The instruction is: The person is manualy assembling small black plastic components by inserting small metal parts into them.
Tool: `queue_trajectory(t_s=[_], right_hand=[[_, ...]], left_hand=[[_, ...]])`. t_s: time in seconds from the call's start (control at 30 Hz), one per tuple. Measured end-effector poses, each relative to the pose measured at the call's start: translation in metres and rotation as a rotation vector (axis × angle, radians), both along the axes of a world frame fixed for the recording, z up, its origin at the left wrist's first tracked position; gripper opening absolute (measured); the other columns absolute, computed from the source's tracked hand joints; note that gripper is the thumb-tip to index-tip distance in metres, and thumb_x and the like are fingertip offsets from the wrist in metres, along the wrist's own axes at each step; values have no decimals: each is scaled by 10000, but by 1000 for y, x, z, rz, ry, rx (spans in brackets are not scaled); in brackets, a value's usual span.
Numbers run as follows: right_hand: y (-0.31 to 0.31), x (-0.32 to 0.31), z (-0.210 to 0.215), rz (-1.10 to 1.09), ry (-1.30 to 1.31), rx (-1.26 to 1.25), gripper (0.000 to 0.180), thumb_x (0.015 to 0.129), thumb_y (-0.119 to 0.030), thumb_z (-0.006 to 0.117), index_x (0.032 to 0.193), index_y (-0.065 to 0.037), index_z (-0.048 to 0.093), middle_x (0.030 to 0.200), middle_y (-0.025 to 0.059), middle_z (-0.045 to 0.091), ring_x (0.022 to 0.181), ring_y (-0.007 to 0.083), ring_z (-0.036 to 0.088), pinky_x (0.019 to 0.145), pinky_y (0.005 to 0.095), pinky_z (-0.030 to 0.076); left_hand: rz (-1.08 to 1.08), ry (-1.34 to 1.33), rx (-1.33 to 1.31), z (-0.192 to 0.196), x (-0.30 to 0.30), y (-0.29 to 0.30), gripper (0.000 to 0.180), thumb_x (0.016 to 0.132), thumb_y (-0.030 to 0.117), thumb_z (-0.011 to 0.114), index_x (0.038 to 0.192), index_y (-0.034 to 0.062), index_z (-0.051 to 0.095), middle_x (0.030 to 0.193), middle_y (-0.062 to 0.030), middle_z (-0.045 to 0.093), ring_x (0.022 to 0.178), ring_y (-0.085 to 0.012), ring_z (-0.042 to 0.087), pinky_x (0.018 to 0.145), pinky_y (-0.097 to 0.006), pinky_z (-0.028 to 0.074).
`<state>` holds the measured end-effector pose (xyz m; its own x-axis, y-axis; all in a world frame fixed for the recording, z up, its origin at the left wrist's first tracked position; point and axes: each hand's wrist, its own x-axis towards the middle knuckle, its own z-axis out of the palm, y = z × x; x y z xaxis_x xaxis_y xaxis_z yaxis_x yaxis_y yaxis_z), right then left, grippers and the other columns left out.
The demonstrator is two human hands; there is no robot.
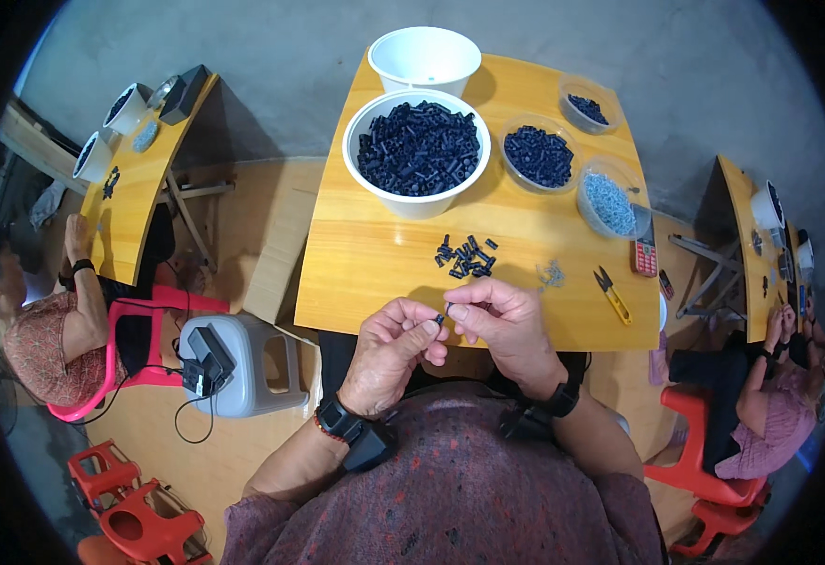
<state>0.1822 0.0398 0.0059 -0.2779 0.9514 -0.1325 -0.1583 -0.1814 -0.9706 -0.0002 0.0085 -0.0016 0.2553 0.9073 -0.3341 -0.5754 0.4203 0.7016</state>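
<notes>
Just over the table's near edge, my left hand pinches a small black plastic piece between thumb and finger. My right hand meets it there, its thumb and finger closed at a small dark bit too tiny to make out. Beyond my hands lies a loose pile of short black plastic pieces. To its right is a little scatter of silvery screws. Yellow-handled snips rest farther right.
On the wooden table stand a white bucket of black pieces, another white bucket, two clear tubs of black parts, a tub of screws and a red phone. People sit at tables on both sides.
</notes>
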Motion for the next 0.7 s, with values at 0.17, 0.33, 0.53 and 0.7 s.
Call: queue_trajectory(t_s=[0.17,0.33,0.53,0.7], right_hand=[[-2,-4,-8,-10,95,21,119,917,-20,648,1028,11,678,872,48,663,709,84,606,610,211,483],[-1,-8,-13,-35,93,45,117,926,-31,642,1027,14,681,826,48,691,694,65,624,599,197,498],[-1,-10,-15,-61,124,-8,115,922,-35,652,1022,16,676,798,45,683,684,69,627,597,199,509],[-1,-10,-17,-34,104,25,94,920,-24,650,1002,19,668,798,50,684,680,79,637,616,207,526]], left_hand=[[6,-27,10,2,4,-1,97,949,59,611,1035,21,587,900,-95,674,715,-149,645,661,-275,556],[25,-40,1,-1,6,-2,92,954,62,605,1033,19,586,912,-98,674,723,-142,645,662,-272,553],[20,31,6,1,5,-2,82,957,49,594,1031,15,585,918,-94,672,734,-136,640,667,-272,547],[50,77,30,1,6,-4,90,953,40,597,1035,6,581,904,-89,665,732,-134,634,670,-275,541]])
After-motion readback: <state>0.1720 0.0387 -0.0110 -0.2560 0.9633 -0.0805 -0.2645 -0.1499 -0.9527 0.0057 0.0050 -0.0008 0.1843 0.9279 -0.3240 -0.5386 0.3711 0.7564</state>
